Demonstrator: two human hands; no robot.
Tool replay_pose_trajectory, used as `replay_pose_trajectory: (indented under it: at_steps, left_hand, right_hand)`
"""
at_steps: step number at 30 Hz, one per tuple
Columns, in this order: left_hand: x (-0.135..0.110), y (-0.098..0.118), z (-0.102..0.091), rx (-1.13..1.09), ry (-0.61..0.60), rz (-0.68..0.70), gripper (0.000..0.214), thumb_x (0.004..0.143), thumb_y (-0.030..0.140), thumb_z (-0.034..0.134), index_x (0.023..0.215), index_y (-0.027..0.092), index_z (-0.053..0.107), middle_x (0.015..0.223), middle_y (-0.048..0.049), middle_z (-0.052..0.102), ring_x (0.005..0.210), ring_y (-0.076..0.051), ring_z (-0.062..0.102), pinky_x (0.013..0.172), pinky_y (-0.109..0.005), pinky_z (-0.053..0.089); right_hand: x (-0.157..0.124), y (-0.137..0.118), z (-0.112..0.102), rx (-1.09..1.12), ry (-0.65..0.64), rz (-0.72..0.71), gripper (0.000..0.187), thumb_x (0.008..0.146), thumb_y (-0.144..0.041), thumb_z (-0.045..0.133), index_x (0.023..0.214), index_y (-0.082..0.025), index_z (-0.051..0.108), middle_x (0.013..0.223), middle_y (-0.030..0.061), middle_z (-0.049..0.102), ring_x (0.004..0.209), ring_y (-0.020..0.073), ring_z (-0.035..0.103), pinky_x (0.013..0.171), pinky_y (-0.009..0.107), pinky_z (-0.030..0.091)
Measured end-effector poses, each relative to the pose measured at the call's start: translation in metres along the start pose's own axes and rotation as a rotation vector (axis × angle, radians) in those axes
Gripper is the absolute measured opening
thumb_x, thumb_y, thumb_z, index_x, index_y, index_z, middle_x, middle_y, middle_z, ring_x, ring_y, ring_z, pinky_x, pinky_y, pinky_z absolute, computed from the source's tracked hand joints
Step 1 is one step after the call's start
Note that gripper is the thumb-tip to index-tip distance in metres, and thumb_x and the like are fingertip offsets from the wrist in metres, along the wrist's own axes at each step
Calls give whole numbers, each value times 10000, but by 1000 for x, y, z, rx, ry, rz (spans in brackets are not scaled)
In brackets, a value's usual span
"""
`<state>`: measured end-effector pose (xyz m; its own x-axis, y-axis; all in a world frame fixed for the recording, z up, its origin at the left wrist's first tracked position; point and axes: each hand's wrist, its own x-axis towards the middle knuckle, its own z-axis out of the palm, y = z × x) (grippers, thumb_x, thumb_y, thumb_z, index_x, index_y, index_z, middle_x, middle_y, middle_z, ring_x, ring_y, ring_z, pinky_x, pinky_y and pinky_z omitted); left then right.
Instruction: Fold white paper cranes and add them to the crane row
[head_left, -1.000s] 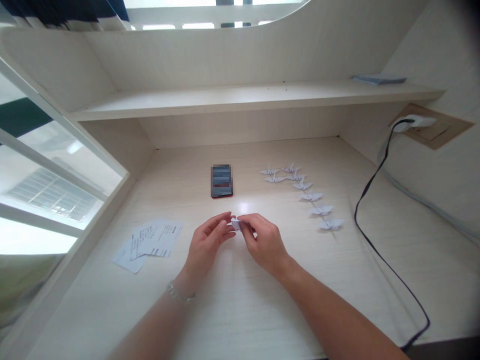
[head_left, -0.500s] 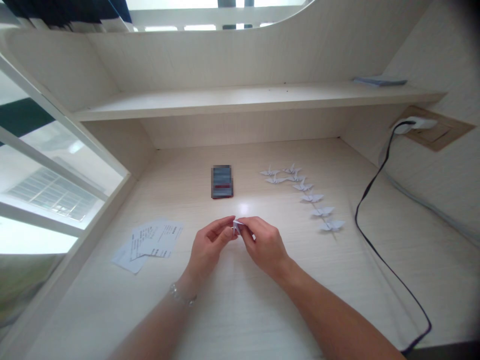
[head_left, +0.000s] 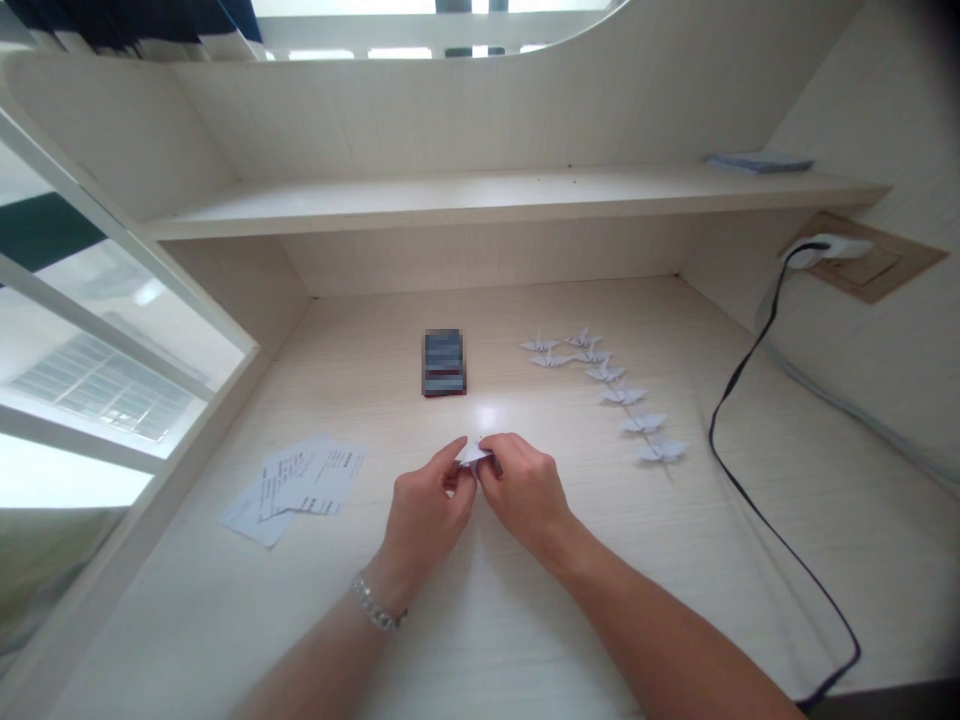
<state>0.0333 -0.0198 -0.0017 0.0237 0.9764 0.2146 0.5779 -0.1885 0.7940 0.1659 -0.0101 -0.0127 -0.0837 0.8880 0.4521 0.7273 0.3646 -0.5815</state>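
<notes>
A small folded piece of white paper (head_left: 475,454) is pinched between both hands just above the pale wooden desk (head_left: 480,620). My left hand (head_left: 427,510), a bracelet on its wrist, has its fingers closed on the paper's left side. My right hand (head_left: 525,490) pinches its right side with thumb and forefinger. Most of the paper is hidden by the fingers.
A dark phone (head_left: 443,363) lies beyond the hands. Several white paper cranes (head_left: 611,393) sit in a curved row at the right. Printed slips (head_left: 296,485) lie at the left. A black cable (head_left: 750,400) runs from a wall plug (head_left: 825,246) to the desk's front edge. A shelf (head_left: 487,195) overhangs the back.
My left hand has turned and curled its fingers tighter round the paper. The right hand stays almost where it was. The paper now lies flatter between the fingertips.
</notes>
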Motion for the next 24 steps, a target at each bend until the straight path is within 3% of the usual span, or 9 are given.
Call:
replay_pose_trajectory:
  at_steps: [5, 9, 12, 16, 20, 24]
  left_hand:
    - [-4, 5, 1, -93, 45, 12, 350, 720, 232, 602, 1066, 259, 648, 825, -38, 719, 690, -200, 659, 671, -277, 492]
    - [-4, 10, -1, -303, -71, -37, 385, 727, 216, 601, 1110, 254, 613, 895, -38, 705, 759, -192, 662, 729, -289, 508]
    - [2, 7, -5, -574, -140, -175, 364, 738, 228, 601, 1101, 203, 594, 855, -48, 690, 722, -175, 653, 714, -310, 519]
    - [10, -1, -7, -811, -138, -350, 230, 723, 300, 637, 893, 147, 663, 783, -56, 669, 705, -153, 620, 642, -276, 511]
    - [12, -2, -7, -975, -202, -383, 206, 702, 281, 672, 861, 149, 674, 825, -60, 669, 758, -149, 607, 699, -290, 503]
    - [11, -3, -7, -1037, -212, -387, 194, 673, 238, 703, 840, 141, 685, 838, -79, 689, 786, -170, 624, 759, -323, 495]
  right_hand:
    - [1, 0, 2, 177, 59, 83, 263, 720, -89, 502, 943, -182, 605, 885, 69, 660, 811, 206, 608, 746, 317, 478]
    - [1, 5, -1, 321, 33, 95, 288, 720, -60, 488, 932, -200, 624, 875, 38, 669, 777, 176, 613, 710, 293, 491]
    - [1, 6, -5, 380, 41, 62, 302, 728, -47, 479, 938, -206, 625, 893, 36, 662, 782, 164, 612, 704, 284, 499]
    - [0, 2, -8, 401, 24, -85, 339, 745, -36, 452, 977, -222, 615, 931, 34, 661, 869, 169, 612, 795, 312, 493]
    - [1, -1, -10, 370, 34, -182, 337, 786, -59, 432, 1021, -237, 597, 967, 37, 661, 911, 169, 606, 827, 328, 485]
    - [1, -3, -13, 435, 50, -87, 328, 764, -86, 488, 1047, -228, 572, 947, 48, 648, 881, 177, 605, 793, 319, 495]
